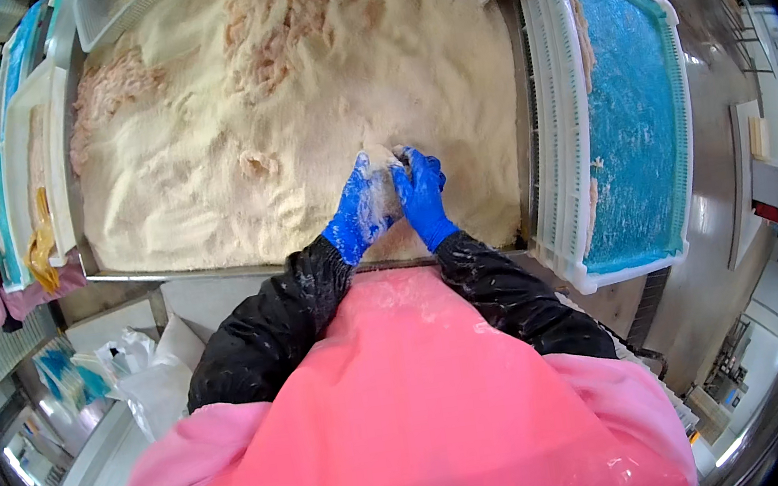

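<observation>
Both hands wear blue gloves dusted with crumbs and meet low over a wide bed of pale breadcrumbs (209, 222). Between them is a crumb-coated piece of raw flesh (380, 158); whether it is fish or meat I cannot tell. My left hand (357, 210) closes on its left side, fingers curled at the top. From the other side my right hand (422, 197) grips it with bent fingers. A small pinkish piece (258, 165) lies partly covered in crumbs to the left. Farther off, a heap of raw pale-pink pieces (288, 35) rests on the crumbs.
At the right stands a stack of white crates (560, 142); a blue sheet (632, 113) lines the top one, with coated pieces (580, 31) along its left edge. Another white crate (51, 140) borders the left side, beside a yellow-gloved hand (41, 249) of another person. More pieces (109, 93) lie far left.
</observation>
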`<state>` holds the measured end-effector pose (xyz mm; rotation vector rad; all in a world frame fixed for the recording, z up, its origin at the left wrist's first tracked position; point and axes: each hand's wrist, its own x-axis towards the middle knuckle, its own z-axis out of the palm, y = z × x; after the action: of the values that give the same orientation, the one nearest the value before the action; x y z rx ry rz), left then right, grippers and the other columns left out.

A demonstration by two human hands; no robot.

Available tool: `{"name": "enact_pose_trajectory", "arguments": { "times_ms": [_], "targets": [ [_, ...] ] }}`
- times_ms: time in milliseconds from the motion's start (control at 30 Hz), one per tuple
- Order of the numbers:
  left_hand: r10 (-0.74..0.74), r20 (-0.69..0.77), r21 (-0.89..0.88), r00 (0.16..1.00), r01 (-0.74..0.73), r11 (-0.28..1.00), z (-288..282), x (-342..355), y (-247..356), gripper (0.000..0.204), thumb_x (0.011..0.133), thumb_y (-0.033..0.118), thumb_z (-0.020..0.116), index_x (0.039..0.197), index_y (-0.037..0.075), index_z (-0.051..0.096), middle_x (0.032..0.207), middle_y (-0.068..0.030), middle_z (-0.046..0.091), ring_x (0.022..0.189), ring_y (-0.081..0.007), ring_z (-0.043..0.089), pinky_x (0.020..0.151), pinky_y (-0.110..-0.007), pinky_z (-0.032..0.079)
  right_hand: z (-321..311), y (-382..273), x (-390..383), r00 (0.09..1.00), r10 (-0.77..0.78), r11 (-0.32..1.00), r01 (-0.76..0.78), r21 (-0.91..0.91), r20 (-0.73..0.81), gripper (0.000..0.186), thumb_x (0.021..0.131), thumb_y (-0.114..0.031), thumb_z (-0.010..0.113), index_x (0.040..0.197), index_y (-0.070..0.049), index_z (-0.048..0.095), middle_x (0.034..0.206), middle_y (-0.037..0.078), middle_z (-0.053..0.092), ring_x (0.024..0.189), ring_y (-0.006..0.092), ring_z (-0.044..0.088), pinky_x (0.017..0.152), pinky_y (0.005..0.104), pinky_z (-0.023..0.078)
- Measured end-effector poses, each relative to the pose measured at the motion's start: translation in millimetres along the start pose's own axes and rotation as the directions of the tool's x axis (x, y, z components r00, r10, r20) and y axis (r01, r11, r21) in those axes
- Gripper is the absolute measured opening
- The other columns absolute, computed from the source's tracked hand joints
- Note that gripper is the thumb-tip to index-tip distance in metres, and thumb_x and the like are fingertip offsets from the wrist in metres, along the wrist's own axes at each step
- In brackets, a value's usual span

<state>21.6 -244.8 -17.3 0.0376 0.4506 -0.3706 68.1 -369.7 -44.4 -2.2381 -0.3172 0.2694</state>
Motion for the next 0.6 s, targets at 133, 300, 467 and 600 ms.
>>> {"name": "enact_pose_trajectory", "arguments": {
  "times_ms": [133, 300, 467, 600],
  "targets": [
    [0.156, -0.292, 0.542, 0.944, 0.029, 0.840, -11, -12, 2, 0.067, 0.095, 0.062, 0.031, 0.135, 0.009, 0.047, 0.120, -0.0105, 0.061, 0.103, -0.0255, 0.060, 0.088, -0.039, 0.048, -27, 17, 1, 0.897, 0.150, 0.668, -0.403, 0.626, 0.416, 0.035, 0.091, -0.028, 0.059, 0.114, -0.002, 0.061, 0.091, 0.006, 0.064, 0.080, 0.0177, 0.057, 0.075, 0.0300, 0.046],
    [0.246, -0.278, 0.739, 0.928, 0.044, 0.672, -24, -32, 43, 0.062, 0.097, 0.057, 0.031, 0.126, 0.007, 0.055, 0.104, -0.0132, 0.068, 0.078, -0.0212, 0.066, 0.070, -0.031, 0.052, -190, -59, 15, 0.785, 0.166, 0.438, -0.601, 0.669, 0.597, 0.043, 0.094, -0.032, 0.054, 0.125, -0.002, 0.055, 0.115, 0.008, 0.061, 0.089, 0.0137, 0.059, 0.081, 0.0293, 0.049],
    [0.214, -0.439, 0.601, 0.872, 0.108, 0.792, -34, -32, 53, 0.064, 0.095, 0.060, 0.033, 0.124, 0.008, 0.056, 0.107, -0.0147, 0.067, 0.077, -0.0218, 0.066, 0.064, -0.030, 0.051, -333, -55, 60, 0.913, 0.397, 0.729, -0.376, 0.572, 0.095, 0.047, 0.092, -0.040, 0.058, 0.127, -0.008, 0.054, 0.112, 0.008, 0.061, 0.086, 0.0107, 0.059, 0.066, 0.0211, 0.049],
    [0.257, -0.487, 0.602, 0.835, 0.108, 0.791, -38, -27, 52, 0.065, 0.094, 0.061, 0.034, 0.121, 0.007, 0.058, 0.104, -0.0153, 0.068, 0.079, -0.0251, 0.068, 0.070, -0.035, 0.052, -383, -26, 168, 0.993, 0.016, 0.987, 0.004, 0.163, -0.120, 0.035, 0.090, -0.038, 0.061, 0.107, -0.007, 0.064, 0.076, 0.001, 0.061, 0.063, 0.0082, 0.057, 0.050, 0.0219, 0.043]
  ]
}}
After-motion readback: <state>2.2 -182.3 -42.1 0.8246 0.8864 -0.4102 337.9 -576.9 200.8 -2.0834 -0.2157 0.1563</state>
